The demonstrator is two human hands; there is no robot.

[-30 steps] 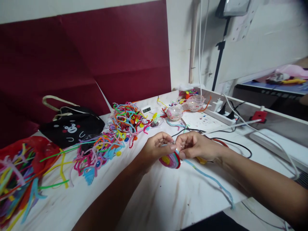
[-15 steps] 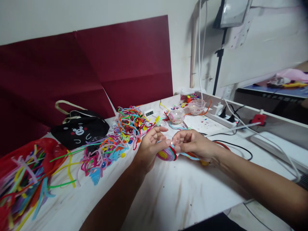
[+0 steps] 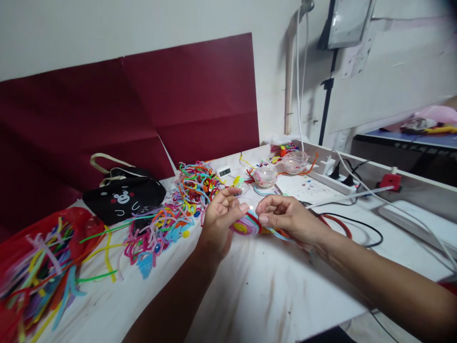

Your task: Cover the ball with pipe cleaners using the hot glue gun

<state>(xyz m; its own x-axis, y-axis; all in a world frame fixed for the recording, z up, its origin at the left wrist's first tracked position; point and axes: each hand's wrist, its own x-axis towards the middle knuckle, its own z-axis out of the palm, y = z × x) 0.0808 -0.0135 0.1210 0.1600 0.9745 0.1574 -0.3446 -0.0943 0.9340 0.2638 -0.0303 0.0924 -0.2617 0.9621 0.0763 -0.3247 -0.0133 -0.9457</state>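
Observation:
A round coil of pipe cleaners (image 3: pixel 244 226), yellow at its middle with pink, purple, green and red rings, is between my two hands above the table. My left hand (image 3: pixel 220 216) is closed on the coil's left side, its thumb lying along the top edge. At the right edge, my right hand (image 3: pixel 291 218) pinches a light blue pipe cleaner (image 3: pixel 275 234), whose loose length trails below the fingers. The pinching fingertips cover part of the rim. Beyond my left hand spreads a tangled heap of bent pipe cleaners (image 3: pixel 198 183) in many colours.
A red bag (image 3: pixel 80 216) with straight pipe cleaners lies at the left, beside a black bag (image 3: pixel 124 197). Behind my hands are a small digital timer (image 3: pixel 224 173) and two clear bowls, one nearer (image 3: pixel 265 176), one farther (image 3: pixel 294 162). Cables and a power strip (image 3: pixel 330 180) occupy the right.
The whole scene sits slightly lower and farther right as my head view shifts. The coil appears a little more tilted; both hands keep their hold.

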